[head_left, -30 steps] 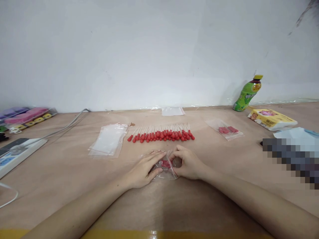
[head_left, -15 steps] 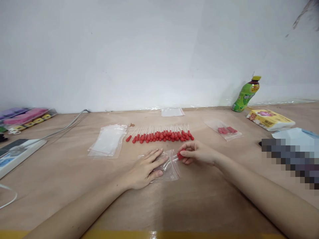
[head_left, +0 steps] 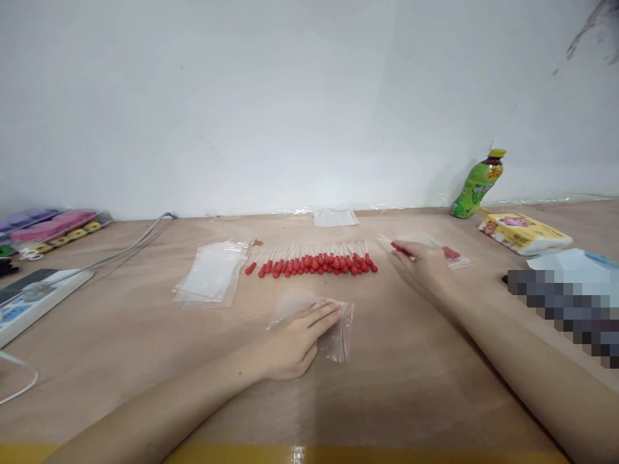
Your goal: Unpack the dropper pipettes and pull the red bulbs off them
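My left hand lies with its fingers stretched out over a clear zip bag, pressing it to the table. The bag's red-lined mouth points right, and my hand hides much of the rest. Further back on the right, my right hand is closed on a red-bulbed dropper; a pale tube sticks out to the left. Whether it holds more than one I cannot tell. Between and beyond my hands lies a row of red-bulbed droppers, bulbs toward me and clear tubes pointing away.
Several zip bags lie stacked at left. Behind my right hand is a bag with red pieces. Another white bag lies by the wall. A green bottle, tissue pack and power strip flank the table.
My right hand has moved from the bag's mouth back and to the right, taking the red-bulbed dropper away from the bag. My left hand's fingers have drawn closer together on the bag.
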`<state>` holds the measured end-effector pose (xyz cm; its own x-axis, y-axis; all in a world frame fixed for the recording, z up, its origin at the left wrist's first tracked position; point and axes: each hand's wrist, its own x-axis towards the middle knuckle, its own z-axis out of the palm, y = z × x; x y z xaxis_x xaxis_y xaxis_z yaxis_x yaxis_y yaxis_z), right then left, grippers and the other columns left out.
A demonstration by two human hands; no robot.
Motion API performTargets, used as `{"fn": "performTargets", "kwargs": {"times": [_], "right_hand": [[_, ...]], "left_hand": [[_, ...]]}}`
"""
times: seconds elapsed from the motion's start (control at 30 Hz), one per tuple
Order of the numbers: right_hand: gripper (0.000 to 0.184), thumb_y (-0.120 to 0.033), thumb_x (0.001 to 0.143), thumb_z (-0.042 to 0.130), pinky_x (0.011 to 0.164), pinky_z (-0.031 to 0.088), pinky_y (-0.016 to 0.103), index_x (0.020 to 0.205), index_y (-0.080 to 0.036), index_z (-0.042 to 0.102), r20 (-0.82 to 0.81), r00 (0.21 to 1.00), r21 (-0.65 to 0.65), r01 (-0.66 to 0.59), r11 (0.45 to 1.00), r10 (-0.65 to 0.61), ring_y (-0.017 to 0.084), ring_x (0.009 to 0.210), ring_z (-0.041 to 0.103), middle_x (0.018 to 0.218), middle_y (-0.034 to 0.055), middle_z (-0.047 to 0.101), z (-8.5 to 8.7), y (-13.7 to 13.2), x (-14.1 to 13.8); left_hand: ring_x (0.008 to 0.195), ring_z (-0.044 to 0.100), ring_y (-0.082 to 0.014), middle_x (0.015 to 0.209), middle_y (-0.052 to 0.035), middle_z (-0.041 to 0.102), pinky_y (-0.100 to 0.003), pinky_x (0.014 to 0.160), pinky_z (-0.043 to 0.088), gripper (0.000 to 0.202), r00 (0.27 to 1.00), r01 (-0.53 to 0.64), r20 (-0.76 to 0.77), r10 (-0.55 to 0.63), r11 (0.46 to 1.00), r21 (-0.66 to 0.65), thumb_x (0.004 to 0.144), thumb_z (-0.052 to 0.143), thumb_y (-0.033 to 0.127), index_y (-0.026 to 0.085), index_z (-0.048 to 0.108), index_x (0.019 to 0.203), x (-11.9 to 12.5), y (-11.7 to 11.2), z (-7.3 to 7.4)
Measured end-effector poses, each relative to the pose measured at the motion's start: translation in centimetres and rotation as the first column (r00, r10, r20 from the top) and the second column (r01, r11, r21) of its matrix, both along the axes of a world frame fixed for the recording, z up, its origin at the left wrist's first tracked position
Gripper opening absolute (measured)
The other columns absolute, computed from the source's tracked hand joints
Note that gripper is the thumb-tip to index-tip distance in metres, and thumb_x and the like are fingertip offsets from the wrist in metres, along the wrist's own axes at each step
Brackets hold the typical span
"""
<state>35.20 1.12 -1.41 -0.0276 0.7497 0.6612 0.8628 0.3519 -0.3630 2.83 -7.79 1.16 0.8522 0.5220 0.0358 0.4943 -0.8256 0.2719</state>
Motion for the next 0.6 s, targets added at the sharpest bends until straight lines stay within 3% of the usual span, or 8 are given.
{"fn": "performTargets", "kwargs": {"times": [0.1,0.23,0.37,0.47,0.6], "right_hand": [[0.028,-0.028,0.084,0.044,0.082,0.047,0.031,0.101,-0.018,0.063,0.177,0.981,-0.040,-0.072,0.997,0.078,0.020,0.094,0.061,0.103,0.0079,0.065,-1.3,-0.1,-0.6],[0.025,-0.030,0.083,0.046,0.077,0.047,0.031,0.100,-0.022,0.063,0.333,0.936,-0.181,-0.056,0.982,0.115,0.021,0.093,0.061,0.101,0.0054,0.066,-0.6,-0.8,-1.1],[0.027,-0.034,0.085,0.043,0.078,0.045,0.030,0.098,-0.024,0.064,0.331,0.925,-0.239,-0.108,0.965,0.185,0.020,0.093,0.060,0.100,0.0037,0.067,0.3,-1.3,-1.7],[0.031,-0.038,0.084,0.044,0.073,0.046,0.027,0.100,-0.021,0.064,0.171,0.971,-0.278,-0.114,0.954,0.166,0.018,0.085,0.062,0.097,0.0049,0.067,0.5,-1.3,-2.1],[0.029,-0.040,0.081,0.047,0.069,0.046,0.026,0.088,-0.021,0.068,0.086,0.991,-0.254,-0.080,0.964,0.105,0.017,0.078,0.061,0.090,0.0045,0.067,0.8,-1.0,-1.8]], "left_hand": [[0.134,0.010,-0.0276,0.145,0.0010,0.021,-0.057,0.106,0.010,0.058,0.997,0.020,-0.077,-0.022,0.999,-0.035,0.084,0.033,0.014,0.030,0.018,0.138,0.0,0.1,-0.1],[0.131,0.018,-0.0340,0.142,-0.0019,0.029,-0.065,0.098,0.011,0.043,0.993,-0.102,-0.054,0.101,0.995,-0.005,0.090,0.031,0.025,0.034,0.032,0.132,0.2,-0.5,0.2],[0.112,0.044,-0.0259,0.114,-0.0061,0.054,-0.051,0.097,0.027,0.026,0.964,-0.250,0.107,0.245,0.968,0.033,0.088,0.039,0.029,0.024,0.057,0.106,0.9,-0.3,0.5],[0.095,0.051,-0.0203,0.097,-0.0055,0.057,-0.038,0.086,0.038,0.017,0.929,-0.320,0.188,0.319,0.947,-0.025,0.084,0.046,0.029,0.020,0.059,0.090,1.3,1.3,0.5],[0.088,0.052,-0.0184,0.095,-0.0046,0.055,-0.031,0.076,0.042,0.023,0.907,-0.344,0.203,0.368,0.928,-0.141,0.075,0.058,0.035,0.020,0.057,0.092,1.5,3.9,0.7]]}}
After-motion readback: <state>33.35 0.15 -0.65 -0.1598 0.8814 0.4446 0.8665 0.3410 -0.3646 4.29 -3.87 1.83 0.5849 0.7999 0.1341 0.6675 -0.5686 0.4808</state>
